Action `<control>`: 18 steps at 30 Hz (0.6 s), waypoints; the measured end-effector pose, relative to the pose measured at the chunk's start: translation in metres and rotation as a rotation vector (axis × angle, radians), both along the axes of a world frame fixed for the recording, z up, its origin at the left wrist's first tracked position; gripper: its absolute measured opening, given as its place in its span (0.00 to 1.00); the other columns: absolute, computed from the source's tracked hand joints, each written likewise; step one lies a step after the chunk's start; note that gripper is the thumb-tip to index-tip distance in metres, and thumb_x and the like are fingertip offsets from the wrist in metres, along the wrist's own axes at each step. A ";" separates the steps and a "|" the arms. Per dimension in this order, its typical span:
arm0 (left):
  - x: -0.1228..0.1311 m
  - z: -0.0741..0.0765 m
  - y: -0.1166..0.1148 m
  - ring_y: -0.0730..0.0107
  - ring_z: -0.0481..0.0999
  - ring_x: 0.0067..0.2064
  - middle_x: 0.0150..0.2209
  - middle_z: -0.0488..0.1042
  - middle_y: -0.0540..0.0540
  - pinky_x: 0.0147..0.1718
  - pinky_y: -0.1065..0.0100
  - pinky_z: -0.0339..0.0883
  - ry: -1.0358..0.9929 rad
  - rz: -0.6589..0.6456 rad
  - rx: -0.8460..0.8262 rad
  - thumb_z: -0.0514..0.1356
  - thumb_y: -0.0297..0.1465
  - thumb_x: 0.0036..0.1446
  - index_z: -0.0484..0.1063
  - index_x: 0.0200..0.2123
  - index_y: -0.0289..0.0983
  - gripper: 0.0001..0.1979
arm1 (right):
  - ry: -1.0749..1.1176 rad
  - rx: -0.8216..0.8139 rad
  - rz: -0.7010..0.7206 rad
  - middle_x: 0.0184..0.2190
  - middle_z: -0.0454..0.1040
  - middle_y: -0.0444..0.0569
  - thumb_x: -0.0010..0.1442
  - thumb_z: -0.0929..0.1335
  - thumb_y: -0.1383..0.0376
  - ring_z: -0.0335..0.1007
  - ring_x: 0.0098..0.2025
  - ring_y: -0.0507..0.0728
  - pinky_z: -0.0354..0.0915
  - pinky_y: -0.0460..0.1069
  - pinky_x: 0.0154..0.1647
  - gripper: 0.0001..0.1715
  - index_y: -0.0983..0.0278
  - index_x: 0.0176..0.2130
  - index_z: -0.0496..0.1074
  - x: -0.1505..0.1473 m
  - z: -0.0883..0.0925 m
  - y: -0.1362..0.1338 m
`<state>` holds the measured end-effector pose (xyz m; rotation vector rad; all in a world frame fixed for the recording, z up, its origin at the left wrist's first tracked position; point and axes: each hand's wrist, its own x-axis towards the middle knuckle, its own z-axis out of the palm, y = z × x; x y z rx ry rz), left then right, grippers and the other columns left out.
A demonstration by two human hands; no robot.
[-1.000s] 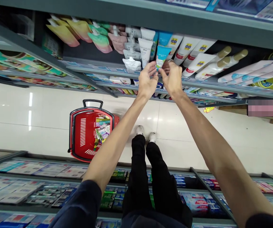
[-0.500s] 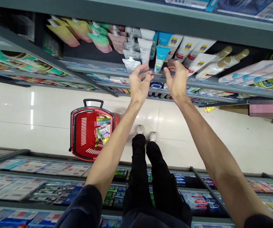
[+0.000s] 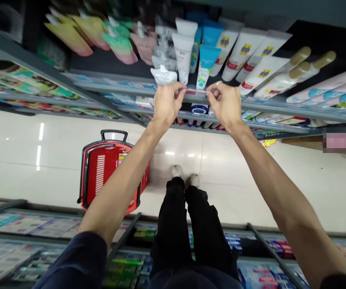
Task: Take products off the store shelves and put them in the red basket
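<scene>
My left hand and my right hand are raised to the front edge of a grey store shelf, their fingers curled and nothing visible in them. Between and above them, a white tube with a blue cap stands on the shelf, not touching either hand. A white spouted pouch sits just above my left fingertips. White tubes with yellow logos lie to the right, and pastel pouches fill the shelf's left part.
A red shopping basket holding goods stands on the glossy tiled floor, partly behind my left arm. My black trousers and white shoes are below. A lower shelf of boxed goods runs along the bottom.
My hands have let go of the blue-capped tube, which now stands on the shelf. They have moved apart and lower, and the view has shifted closer to the shelf.
</scene>
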<state>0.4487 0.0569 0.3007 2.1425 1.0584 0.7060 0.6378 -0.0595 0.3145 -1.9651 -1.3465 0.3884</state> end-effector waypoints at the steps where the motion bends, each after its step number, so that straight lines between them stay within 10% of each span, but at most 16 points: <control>1: -0.001 0.003 0.000 0.58 0.80 0.42 0.36 0.83 0.44 0.54 0.58 0.72 0.015 -0.028 0.046 0.61 0.46 0.68 0.83 0.44 0.41 0.17 | -0.025 0.014 0.007 0.32 0.78 0.49 0.70 0.69 0.52 0.76 0.38 0.62 0.72 0.57 0.47 0.14 0.58 0.42 0.79 0.000 0.002 0.000; 8: -0.005 0.010 0.006 0.55 0.81 0.37 0.34 0.84 0.43 0.45 0.58 0.74 0.068 -0.127 0.226 0.58 0.38 0.67 0.85 0.38 0.41 0.15 | -0.170 0.114 0.066 0.28 0.77 0.46 0.68 0.69 0.59 0.69 0.27 0.56 0.65 0.52 0.34 0.11 0.62 0.41 0.81 0.002 0.001 -0.001; 18: -0.004 -0.018 0.017 0.49 0.81 0.38 0.29 0.81 0.42 0.46 0.51 0.74 -0.114 -0.142 0.503 0.61 0.36 0.65 0.84 0.31 0.43 0.13 | -0.258 0.400 0.075 0.23 0.75 0.46 0.67 0.69 0.56 0.67 0.22 0.57 0.67 0.54 0.32 0.16 0.62 0.35 0.82 0.002 -0.030 0.004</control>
